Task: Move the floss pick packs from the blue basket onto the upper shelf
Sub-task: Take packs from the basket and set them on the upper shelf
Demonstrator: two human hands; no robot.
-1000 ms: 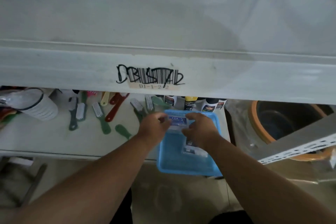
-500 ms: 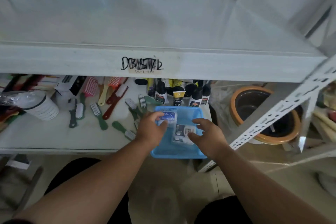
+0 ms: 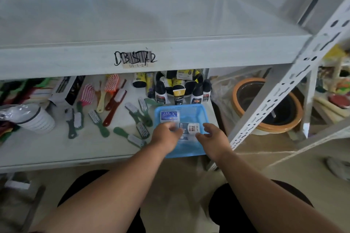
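basket: blue basket [image 3: 197, 110] of perforated plastic on lower shelf | packs: flat clear floss pick packs [image 3: 169, 115] inside it | left hand [image 3: 166, 135] pinches one pack's lower edge | right hand [image 3: 212, 136] loosely spread, fingertips beside second pack [image 3: 193, 128] | upper shelf [image 3: 151, 15] smooth grey

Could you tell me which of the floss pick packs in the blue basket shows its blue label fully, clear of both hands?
The back-left pack, lying against the blue basket's far-left corner; the other packs sit between the hands.

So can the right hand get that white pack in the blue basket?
Probably yes. The right hand hovers open just beside the white pack inside the blue basket, with nothing between them.
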